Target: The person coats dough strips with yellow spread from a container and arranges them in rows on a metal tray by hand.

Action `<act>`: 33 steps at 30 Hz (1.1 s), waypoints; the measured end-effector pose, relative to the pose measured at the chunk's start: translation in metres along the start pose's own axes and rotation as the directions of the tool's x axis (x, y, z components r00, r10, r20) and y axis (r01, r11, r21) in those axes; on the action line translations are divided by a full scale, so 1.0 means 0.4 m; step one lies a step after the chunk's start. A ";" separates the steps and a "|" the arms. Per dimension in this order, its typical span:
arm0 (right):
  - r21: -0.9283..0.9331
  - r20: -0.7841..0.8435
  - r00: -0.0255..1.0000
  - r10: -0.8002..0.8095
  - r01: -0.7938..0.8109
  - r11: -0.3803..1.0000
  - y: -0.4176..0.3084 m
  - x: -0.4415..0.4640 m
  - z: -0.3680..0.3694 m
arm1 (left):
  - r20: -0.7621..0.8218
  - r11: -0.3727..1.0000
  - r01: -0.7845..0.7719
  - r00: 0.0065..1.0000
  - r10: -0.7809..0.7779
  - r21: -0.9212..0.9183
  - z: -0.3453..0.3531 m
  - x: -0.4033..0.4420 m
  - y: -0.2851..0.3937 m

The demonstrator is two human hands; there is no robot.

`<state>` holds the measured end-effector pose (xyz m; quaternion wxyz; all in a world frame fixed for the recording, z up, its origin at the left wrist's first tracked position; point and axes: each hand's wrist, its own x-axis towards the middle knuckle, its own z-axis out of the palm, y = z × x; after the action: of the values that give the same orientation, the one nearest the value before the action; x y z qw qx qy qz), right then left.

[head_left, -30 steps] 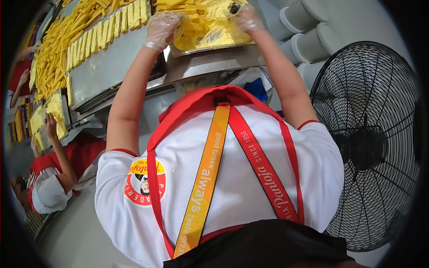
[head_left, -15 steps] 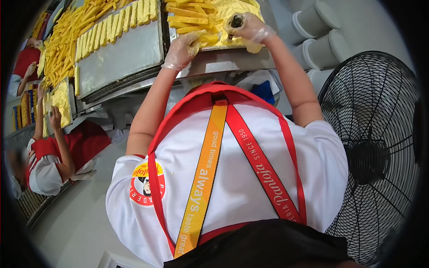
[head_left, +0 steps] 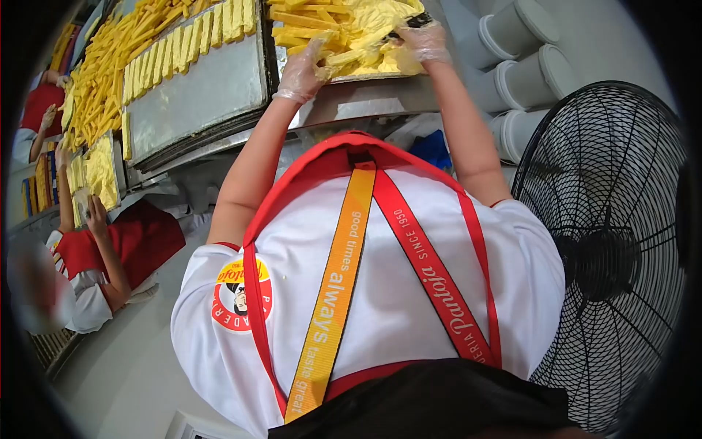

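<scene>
Holding: fingers of our right hand [head_left: 425, 44] clamp a dark tool [head_left: 418, 21].
Yellow strip [head_left: 349, 58]: at fingers of our left hand [head_left: 301, 73]; whether gripped, we cannot tell.
Yellow spread [head_left: 374, 22]: beyond our fingers.

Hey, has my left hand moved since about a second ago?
Yes: your left hand has shifted rightward, judged against the metal tray to its left; a second ago it overlapped that tray's right edge more.
</scene>
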<state>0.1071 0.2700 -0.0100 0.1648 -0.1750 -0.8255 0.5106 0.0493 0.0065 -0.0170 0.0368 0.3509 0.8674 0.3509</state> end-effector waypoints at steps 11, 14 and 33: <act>-0.353 -0.132 0.983 -0.127 0.073 0.933 0.038 0.008 -0.019 | -0.001 0.983 -0.032 0.999 0.032 -0.181 0.026 0.022 -0.039; -0.123 -0.152 0.971 -0.186 0.168 0.978 -0.069 -0.077 -0.023 | -0.045 0.982 -0.130 0.991 0.125 -0.138 0.027 0.031 -0.041; -0.173 -0.163 0.985 -0.063 0.034 0.984 0.037 -0.001 -0.011 | -0.041 0.781 -0.557 0.806 0.590 0.282 0.009 0.016 -0.039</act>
<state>0.1110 0.2793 -0.0217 0.2308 -0.2104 -0.8531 0.4179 0.0365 0.0046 -0.0285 -0.1725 0.5771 0.7574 0.2520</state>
